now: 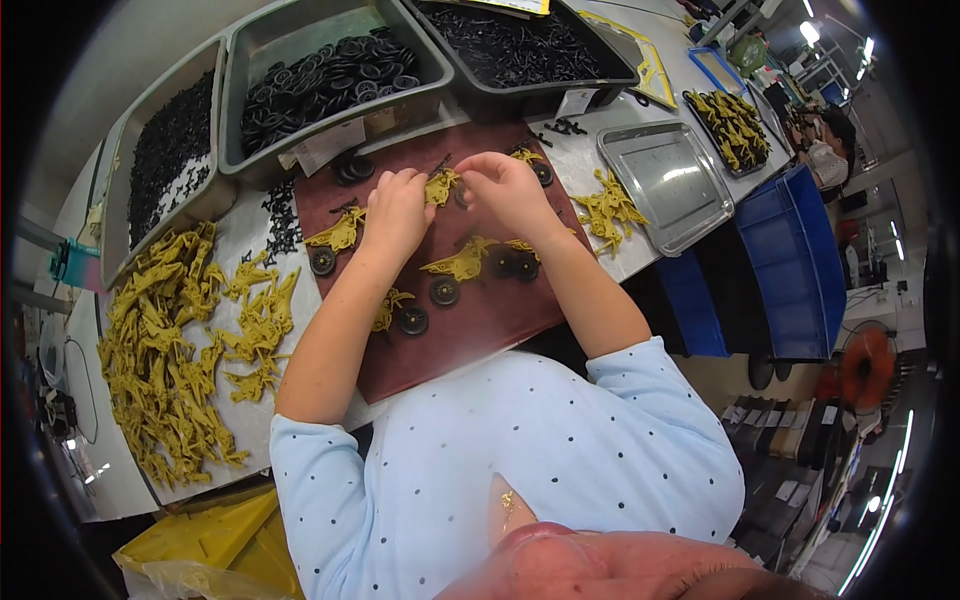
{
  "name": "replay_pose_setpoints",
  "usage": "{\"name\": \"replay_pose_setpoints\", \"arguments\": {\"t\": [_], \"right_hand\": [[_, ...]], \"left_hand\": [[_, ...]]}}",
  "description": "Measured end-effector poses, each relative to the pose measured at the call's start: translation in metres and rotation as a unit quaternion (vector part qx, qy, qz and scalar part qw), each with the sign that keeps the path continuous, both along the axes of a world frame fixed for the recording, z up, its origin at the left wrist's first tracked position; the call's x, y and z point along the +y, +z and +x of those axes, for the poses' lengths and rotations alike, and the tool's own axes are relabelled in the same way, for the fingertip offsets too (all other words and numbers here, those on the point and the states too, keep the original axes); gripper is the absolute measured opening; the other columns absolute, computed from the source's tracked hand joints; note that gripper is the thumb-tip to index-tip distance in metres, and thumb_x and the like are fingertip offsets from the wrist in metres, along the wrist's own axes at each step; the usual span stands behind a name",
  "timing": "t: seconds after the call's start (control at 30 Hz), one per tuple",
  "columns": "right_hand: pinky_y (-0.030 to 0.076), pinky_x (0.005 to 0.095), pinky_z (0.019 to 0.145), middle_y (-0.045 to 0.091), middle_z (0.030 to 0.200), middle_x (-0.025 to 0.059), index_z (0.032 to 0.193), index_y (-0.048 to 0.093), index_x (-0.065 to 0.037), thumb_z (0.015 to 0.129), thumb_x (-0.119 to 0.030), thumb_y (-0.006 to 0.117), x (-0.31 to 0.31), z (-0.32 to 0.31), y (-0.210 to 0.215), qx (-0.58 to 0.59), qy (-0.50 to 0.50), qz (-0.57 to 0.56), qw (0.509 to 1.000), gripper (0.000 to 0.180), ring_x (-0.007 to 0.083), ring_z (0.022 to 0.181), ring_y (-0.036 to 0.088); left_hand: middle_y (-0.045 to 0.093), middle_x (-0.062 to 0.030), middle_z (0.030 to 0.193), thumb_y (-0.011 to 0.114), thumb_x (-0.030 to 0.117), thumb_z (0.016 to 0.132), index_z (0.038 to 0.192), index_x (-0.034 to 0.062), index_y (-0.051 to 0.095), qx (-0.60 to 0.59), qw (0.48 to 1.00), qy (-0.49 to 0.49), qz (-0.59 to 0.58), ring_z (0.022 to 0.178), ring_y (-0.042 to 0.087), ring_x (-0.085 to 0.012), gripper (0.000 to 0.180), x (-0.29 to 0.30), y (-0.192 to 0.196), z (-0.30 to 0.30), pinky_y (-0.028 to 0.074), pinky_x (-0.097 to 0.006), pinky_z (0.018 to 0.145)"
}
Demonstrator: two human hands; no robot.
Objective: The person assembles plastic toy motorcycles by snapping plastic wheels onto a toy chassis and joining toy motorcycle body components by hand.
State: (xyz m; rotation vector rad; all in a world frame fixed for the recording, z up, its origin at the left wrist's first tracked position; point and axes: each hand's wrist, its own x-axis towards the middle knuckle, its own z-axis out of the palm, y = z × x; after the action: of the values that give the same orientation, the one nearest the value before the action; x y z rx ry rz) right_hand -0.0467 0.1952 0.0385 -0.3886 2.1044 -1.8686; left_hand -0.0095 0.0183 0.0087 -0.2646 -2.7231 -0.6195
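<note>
Both hands work over a dark red mat (470, 330) on the table. My left hand (395, 205) and my right hand (505, 185) together pinch a small yellow plastic part (440, 186) between their fingertips. On the mat lie other yellow parts, one (340, 232) left of my left hand and one (462, 262) below my hands. Black wheels rest beside them, such as one (445, 291) and another (323, 262).
A big heap of yellow parts (170, 340) covers the table's left side. Grey bins hold black wheels (320, 85) and small black pieces (165, 140), with a dark bin (520, 50) behind. A bare metal tray (665, 185) and blue crates (790, 260) lie right.
</note>
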Motion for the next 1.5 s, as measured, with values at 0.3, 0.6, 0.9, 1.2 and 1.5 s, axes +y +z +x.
{"name": "replay_pose_setpoints", "arguments": {"t": [0.3,0.6,0.9,1.2,1.5], "right_hand": [[0.052,0.0243,0.077,0.068,0.097,0.0108,0.104,0.066,0.004,0.084,0.002,0.058,0.0,-0.007,-0.012,-0.005,0.021,0.014,1.0,0.021,0.0137,0.085,0.065],[0.049,0.0312,0.067,0.064,0.081,0.0117,0.098,0.069,-0.004,0.08,-0.003,0.066,-0.005,-0.008,-0.02,0.373,-0.007,0.186,0.909,0.018,0.0217,0.072,0.061],[0.05,0.0415,0.07,0.062,0.077,0.0174,0.087,0.062,0.001,0.081,-0.002,0.058,-0.014,-0.006,-0.027,0.349,0.025,0.266,0.898,0.007,0.0331,0.078,0.063],[0.047,0.044,0.072,0.061,0.077,0.0197,0.079,0.064,0.002,0.081,-0.009,0.057,-0.023,-0.006,-0.041,0.377,0.045,0.34,0.86,0.012,0.0368,0.079,0.059],[0.048,0.0471,0.068,0.061,0.072,0.0251,0.07,0.062,0.005,0.077,-0.008,0.056,-0.04,0.002,-0.032,0.342,0.047,0.38,0.858,0.016,0.0403,0.072,0.061]], "left_hand": [[0.061,-0.0135,0.099,0.075,0.008,0.067,0.102,-0.0001,0.064,-0.02,1.0,0.011,-0.012,0.097,0.056,-0.0311,0.038,0.002,-0.022,-0.012,0.048,-0.04,0.084],[0.06,-0.0145,0.091,0.075,0.009,0.065,0.087,-0.0002,0.067,0.001,1.0,-0.015,-0.014,0.093,0.056,-0.0312,0.025,-0.005,-0.025,-0.017,0.05,-0.04,0.081],[0.061,-0.0158,0.091,0.076,0.009,0.063,0.082,-0.0013,0.069,-0.04,0.999,-0.012,-0.024,0.093,0.057,-0.032,0.023,-0.007,-0.023,-0.023,0.05,-0.039,0.082],[0.06,-0.0149,0.091,0.076,0.008,0.063,0.076,-0.0028,0.067,-0.053,0.998,-0.007,-0.025,0.094,0.058,-0.0314,0.018,-0.007,-0.025,-0.026,0.053,-0.04,0.08],[0.062,-0.0165,0.09,0.077,0.009,0.061,0.075,-0.0034,0.067,-0.058,0.998,-0.015,-0.031,0.093,0.06,-0.0321,0.021,-0.01,-0.026,-0.028,0.054,-0.039,0.08]]}}
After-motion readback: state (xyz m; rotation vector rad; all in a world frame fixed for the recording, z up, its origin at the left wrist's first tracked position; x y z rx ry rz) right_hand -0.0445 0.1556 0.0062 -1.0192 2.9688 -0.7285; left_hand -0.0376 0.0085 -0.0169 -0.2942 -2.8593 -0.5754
